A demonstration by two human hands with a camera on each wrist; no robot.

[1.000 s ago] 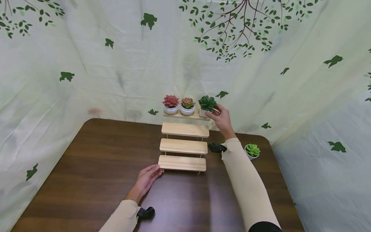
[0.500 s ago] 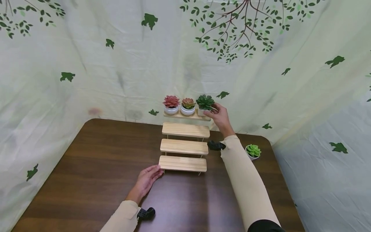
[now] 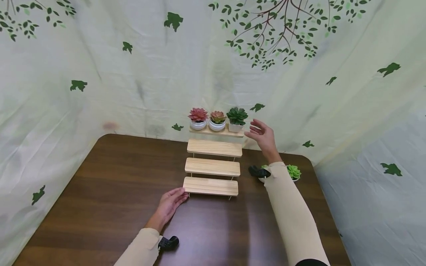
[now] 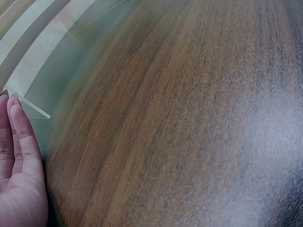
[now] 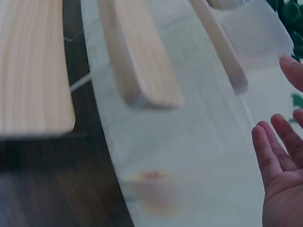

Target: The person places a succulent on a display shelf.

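You face a brown table [image 3: 110, 199] with rounded corners; past it, a pale cloth [image 3: 103, 96] printed with green leaves [image 3: 173, 21] and branches [image 3: 285, 18], a reddish smudge [image 3: 110, 126] low on its left.

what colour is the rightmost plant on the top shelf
The rightmost plant is dark green, seen best in the head view.

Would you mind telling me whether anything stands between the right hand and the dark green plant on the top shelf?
Nothing visible does. The right hand is just beside the dark green plant, at the right end of the top shelf; whether it touches the white pot is unclear.
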